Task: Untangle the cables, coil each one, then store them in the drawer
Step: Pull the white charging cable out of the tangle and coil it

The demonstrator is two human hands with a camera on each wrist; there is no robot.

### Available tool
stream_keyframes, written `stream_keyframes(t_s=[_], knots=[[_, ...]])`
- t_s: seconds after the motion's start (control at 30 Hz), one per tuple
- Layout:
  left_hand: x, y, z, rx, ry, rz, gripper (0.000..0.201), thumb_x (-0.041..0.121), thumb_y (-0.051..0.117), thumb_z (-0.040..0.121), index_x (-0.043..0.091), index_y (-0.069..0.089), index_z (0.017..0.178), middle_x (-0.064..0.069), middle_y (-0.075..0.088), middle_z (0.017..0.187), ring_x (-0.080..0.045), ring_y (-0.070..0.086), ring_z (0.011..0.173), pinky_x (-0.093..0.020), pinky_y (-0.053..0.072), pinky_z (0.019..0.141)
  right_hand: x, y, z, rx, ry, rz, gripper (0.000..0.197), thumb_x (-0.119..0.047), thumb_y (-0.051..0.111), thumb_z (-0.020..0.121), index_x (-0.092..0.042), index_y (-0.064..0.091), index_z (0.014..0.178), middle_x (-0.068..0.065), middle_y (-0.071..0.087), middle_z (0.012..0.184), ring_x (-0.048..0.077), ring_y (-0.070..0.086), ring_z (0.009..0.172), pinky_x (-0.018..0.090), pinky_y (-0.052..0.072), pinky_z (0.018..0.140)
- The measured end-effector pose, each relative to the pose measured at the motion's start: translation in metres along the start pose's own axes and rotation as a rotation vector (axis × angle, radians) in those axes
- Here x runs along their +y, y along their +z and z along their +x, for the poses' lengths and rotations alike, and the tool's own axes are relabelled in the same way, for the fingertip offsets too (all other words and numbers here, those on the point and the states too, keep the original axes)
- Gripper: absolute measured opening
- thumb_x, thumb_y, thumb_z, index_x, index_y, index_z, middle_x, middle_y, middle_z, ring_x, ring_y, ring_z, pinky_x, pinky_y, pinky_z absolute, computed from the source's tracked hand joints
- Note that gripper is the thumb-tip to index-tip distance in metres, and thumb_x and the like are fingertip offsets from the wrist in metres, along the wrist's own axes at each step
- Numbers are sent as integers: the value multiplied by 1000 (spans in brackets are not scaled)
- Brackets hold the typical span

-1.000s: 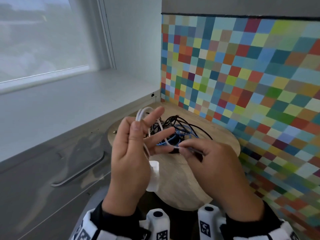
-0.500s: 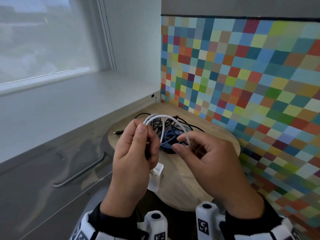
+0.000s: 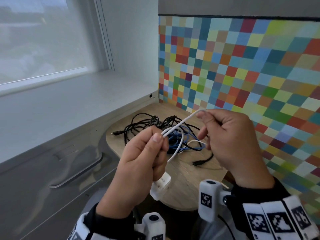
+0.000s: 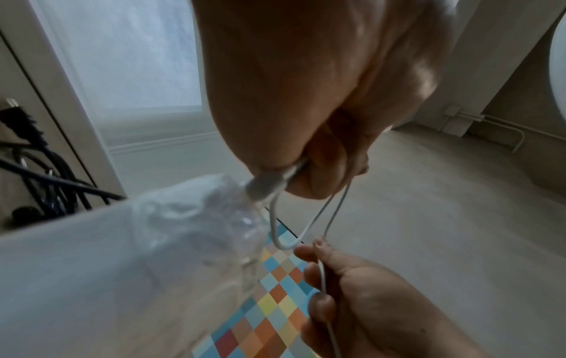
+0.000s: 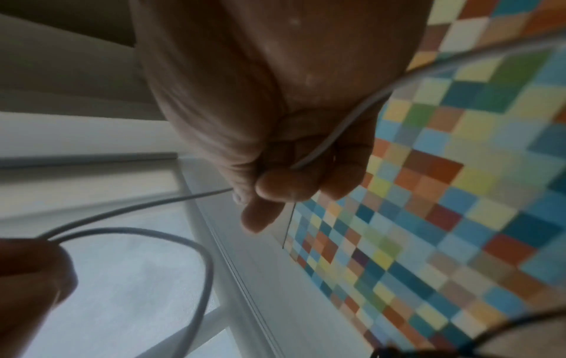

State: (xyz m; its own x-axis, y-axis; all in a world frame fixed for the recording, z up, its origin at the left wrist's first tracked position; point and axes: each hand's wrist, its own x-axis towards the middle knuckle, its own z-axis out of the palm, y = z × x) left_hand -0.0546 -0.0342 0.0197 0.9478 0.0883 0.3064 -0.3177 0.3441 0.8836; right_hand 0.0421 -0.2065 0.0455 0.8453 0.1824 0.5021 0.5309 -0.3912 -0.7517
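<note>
Right hand [image 3: 232, 144] pulled up-right from 0.5 s ago, stretching white cable [image 3: 181, 122] taut at frame centre; left hand [image 3: 138, 163] pinched its loops, right pinched its end. Tangle [image 3: 155, 132] behind on table [image 3: 187, 184].

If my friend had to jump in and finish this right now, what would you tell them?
Left hand grips the white cable with its white charger block hanging below. Right hand pinches the cable's far bend, stretched between both hands.
Black cables and blue cable lie tangled on the wooden table.
Done: white cable freed, coiling begun.
Left: finish that coil, untangle and coil the rest, and store all in the drawer, which looks closed.
</note>
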Motion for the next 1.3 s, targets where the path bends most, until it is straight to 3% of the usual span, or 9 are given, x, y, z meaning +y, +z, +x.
stream_keyframes(t_s=[0.23,0.33,0.5,0.63,0.77,0.87,1.0,1.1,1.3], knots=[[2,3,4,236,55,-183,30,27,47,100,18,56,73,4,28,56,-6,20,39,-18,15,39,10,13,2,-116,106,141,21,-33,73,94,-32,74,116,-8,76,72,6,68,58,31,58,63],[8,-3,5,382,109,-224,35,25,40,107,18,53,75,5,26,55,-5,18,38,-18,12,39,18,7,-4,-113,102,201,17,-23,78,90,-36,76,102,-8,77,76,7,64,52,24,54,55],[15,-15,9,500,158,-209,39,23,33,111,20,52,77,6,26,55,-6,18,39,-22,10,39,30,-10,-10,-35,140,233,10,-29,77,87,-34,81,79,-1,74,70,25,59,55,37,53,56],[14,-15,10,541,156,-195,39,23,33,111,21,52,77,5,26,56,-7,17,40,-21,12,39,25,-22,-12,-145,115,387,16,-25,80,71,-26,83,87,10,72,73,15,63,60,20,57,61],[15,-15,11,538,160,-183,38,23,32,112,19,51,79,5,27,55,-7,18,39,-20,13,38,27,-26,-6,55,87,594,21,-26,73,83,-24,81,102,12,67,73,11,44,47,24,37,46],[13,-10,12,521,148,-186,38,22,33,111,19,51,78,4,27,56,-7,18,40,-21,11,39,20,-20,-7,160,-83,314,19,-14,74,92,-32,78,98,-8,74,81,9,58,61,21,49,59],[9,-3,13,499,137,-199,35,21,34,111,17,50,80,2,25,56,-8,17,39,-19,11,39,10,-1,-14,33,-165,-14,20,-12,68,97,-25,75,109,-19,68,88,2,63,76,8,45,63],[7,0,12,464,123,-185,34,21,34,110,16,49,81,2,26,55,-8,17,40,-20,12,39,5,11,-16,-100,-126,-166,24,-17,66,97,-26,76,117,-22,68,97,-5,63,92,6,45,74],[3,3,9,388,114,-74,29,27,42,103,14,51,79,-1,34,58,-11,24,42,-24,18,39,-11,29,-21,-346,-114,-360,36,-12,56,102,-28,70,132,-14,57,100,0,51,81,14,38,69]])
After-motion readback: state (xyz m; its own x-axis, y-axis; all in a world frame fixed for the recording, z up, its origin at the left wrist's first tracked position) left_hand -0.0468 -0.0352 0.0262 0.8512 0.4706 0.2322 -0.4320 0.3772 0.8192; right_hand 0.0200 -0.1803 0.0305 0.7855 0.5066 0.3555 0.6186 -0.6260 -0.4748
